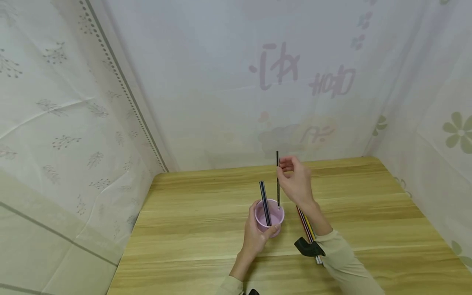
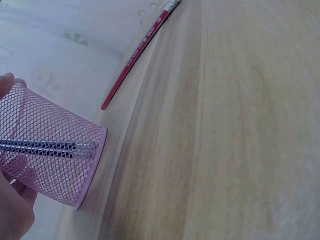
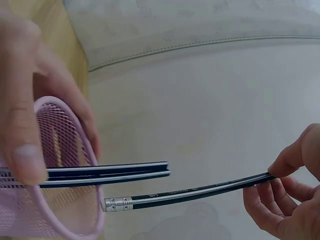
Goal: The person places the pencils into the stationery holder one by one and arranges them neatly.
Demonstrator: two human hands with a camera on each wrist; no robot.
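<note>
A pink mesh pen cup stands or is held upright near the table's middle; its base meets the table edge-on in the left wrist view. My left hand grips it round the side, thumb toward me. Two dark striped pencils lean inside, eraser ends at the bottom. My right hand pinches another dark striped pencil near its upper end, between thumb and fingertips. That pencil points down, with its silver-banded eraser end at the cup's mouth.
Several pencils, red, yellow and dark among them, lie on the wooden table beneath my right forearm. In the left wrist view a red pencil shows beyond the cup. Patterned cloth hangs behind the table and along both sides.
</note>
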